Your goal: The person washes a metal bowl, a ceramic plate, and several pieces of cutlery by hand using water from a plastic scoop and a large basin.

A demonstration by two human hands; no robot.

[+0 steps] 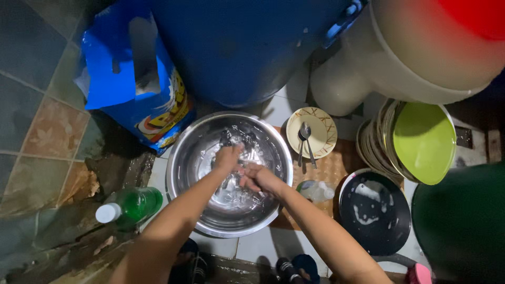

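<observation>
A: Nearest the lens, your two forearms, reaching down into the steel basin (194,158) on the floor.

B: Hands?

A: Your left hand (228,156) is curled shut over the water, knuckles up. Your right hand (260,178) sits just beside it, fingers bent, the two touching at mid-basin. Whether either one grips anything, I cannot tell; glare and ripples hide it.

B: Around the basin?

A: Green bottle with white cap (131,206) lying at its left rim. Blue detergent bag (131,89) behind that, blue drum (236,47) at the top. Right side: patterned plate (321,126) bearing a spoon (305,138), a small clear bottle (315,190), a soapy black pan (374,213), stacked plates with a green plate (425,141) on edge.
</observation>
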